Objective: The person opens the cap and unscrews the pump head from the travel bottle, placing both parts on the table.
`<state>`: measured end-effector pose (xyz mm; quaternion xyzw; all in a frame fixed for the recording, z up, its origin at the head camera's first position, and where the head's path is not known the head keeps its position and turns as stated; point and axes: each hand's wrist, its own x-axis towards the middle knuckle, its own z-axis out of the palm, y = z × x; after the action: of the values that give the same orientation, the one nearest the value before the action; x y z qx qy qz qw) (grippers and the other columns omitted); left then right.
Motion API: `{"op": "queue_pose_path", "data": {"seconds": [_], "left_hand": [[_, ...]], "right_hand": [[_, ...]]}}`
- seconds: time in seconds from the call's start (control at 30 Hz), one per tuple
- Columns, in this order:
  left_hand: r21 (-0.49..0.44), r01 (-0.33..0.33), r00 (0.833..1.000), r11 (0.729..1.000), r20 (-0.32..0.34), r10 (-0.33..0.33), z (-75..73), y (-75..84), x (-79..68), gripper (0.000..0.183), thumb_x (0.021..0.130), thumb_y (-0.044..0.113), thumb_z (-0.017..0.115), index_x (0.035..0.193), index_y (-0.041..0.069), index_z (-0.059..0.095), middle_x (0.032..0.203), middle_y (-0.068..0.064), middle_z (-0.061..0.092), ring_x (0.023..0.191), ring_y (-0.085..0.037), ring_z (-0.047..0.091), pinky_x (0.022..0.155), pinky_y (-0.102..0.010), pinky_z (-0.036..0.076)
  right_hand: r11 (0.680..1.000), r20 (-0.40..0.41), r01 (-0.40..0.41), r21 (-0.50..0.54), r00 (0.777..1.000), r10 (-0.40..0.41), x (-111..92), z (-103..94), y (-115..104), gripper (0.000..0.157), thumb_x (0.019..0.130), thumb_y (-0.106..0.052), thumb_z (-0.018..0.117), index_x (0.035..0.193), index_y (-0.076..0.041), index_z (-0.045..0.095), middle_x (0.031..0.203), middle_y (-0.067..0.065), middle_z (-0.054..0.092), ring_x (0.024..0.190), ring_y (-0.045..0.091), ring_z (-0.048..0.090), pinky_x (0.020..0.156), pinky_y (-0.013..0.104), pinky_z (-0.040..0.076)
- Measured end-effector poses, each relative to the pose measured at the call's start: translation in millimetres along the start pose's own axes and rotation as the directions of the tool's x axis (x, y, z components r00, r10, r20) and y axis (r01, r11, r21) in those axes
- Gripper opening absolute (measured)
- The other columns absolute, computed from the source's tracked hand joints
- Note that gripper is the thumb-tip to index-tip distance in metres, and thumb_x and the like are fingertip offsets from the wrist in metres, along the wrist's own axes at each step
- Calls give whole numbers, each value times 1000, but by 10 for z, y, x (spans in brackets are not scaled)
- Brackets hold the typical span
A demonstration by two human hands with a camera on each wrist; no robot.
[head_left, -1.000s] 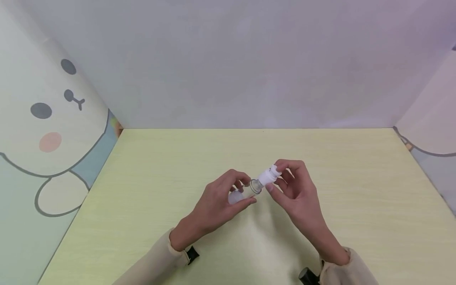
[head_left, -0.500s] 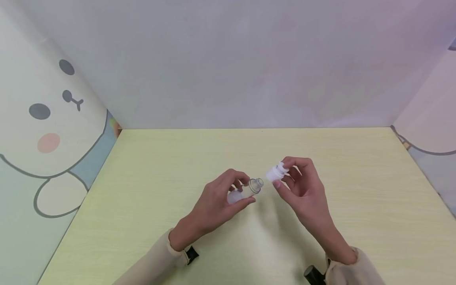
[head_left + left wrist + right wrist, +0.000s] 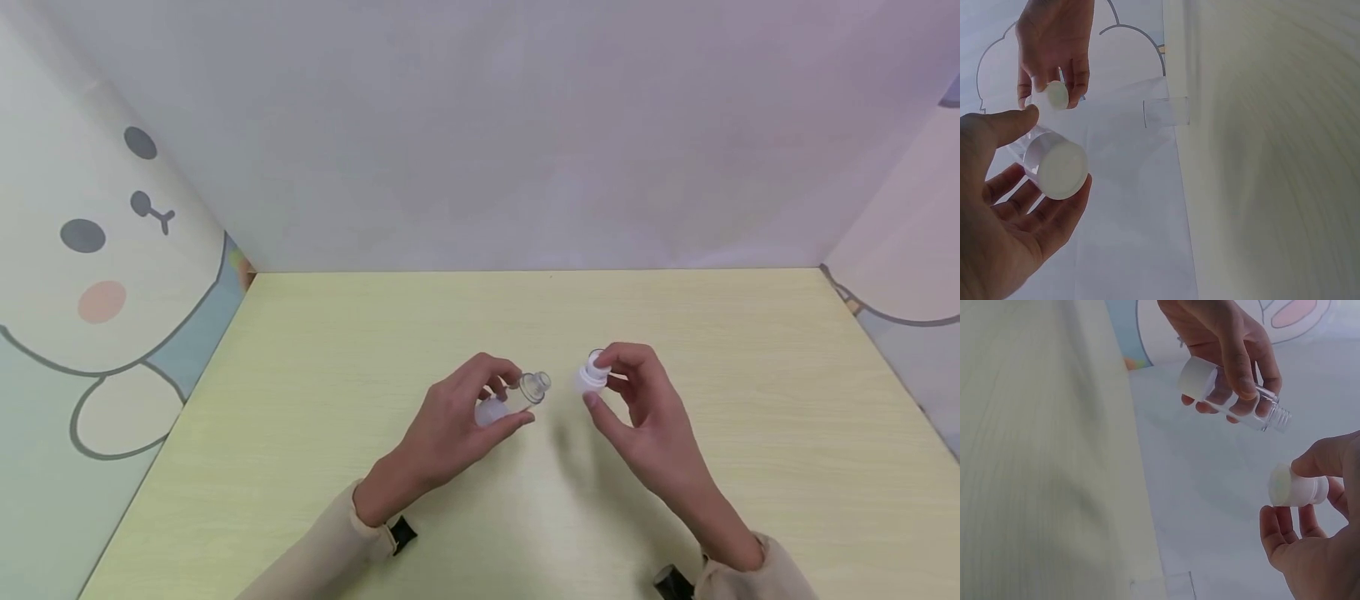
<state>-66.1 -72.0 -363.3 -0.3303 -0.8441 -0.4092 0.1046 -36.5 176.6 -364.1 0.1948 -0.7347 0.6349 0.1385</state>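
Note:
My left hand [image 3: 448,421] grips a small clear bottle [image 3: 528,392] between thumb and fingers, tilted with its neck up to the right. In the right wrist view its white base [image 3: 1196,378] and bare threaded neck [image 3: 1280,417] show. A white stepped cap [image 3: 592,377] is pinched between thumb and fingers of my right hand [image 3: 648,417]. Between cap and neck there is a small gap, both held above the table. The cap's wide end [image 3: 1280,485] faces toward the bottle side in the right wrist view.
A clear cylindrical piece [image 3: 1167,112] stands on the pale yellow table [image 3: 375,325] in the left wrist view. A grey-white wall [image 3: 525,142] rises behind the table, and panels with cartoon animals [image 3: 112,233] flank it.
The white cap has come off the bottle's neck and moved right with my right hand, tilting more upright. My left hand and the bottle have barely shifted.

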Motion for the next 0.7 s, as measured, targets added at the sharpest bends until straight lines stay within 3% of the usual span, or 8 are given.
{"op": "queue_pose_path", "data": {"seconds": [0.2,0.4,0.53,0.7], "left_hand": [[9,9,1000,1000,-1,-9,-23,2,5,42,87,24,87,119,16,60,109,6,67,92,-7,67,82,-21,59],[3,12,1000,1000,-8,-12,-27,-11,10,43,87,23,87,119,16,60,109,6,67,93,-8,67,82,-21,59],[4,6,1000,1000,-7,-6,-29,-19,11,43,87,23,87,119,16,59,109,5,67,93,-8,67,82,-21,59],[11,-3,1000,1000,-13,3,-36,-30,13,43,87,23,87,119,15,59,108,3,67,93,-8,67,82,-21,59]], "right_hand": [[974,43,65,-217,997,-57,-23,-18,53,47,82,25,68,122,4,57,125,10,55,118,10,55,101,16,52],[881,57,133,-453,991,-120,-37,-1,108,43,82,13,74,120,-6,65,124,7,58,103,10,60,94,13,49],[829,87,186,-528,983,-165,-30,36,137,46,80,12,76,120,-8,66,123,7,58,96,13,60,91,14,47],[776,135,221,-590,975,-176,-2,80,194,48,78,12,76,121,-8,65,121,9,56,101,15,58,87,14,44]]}}
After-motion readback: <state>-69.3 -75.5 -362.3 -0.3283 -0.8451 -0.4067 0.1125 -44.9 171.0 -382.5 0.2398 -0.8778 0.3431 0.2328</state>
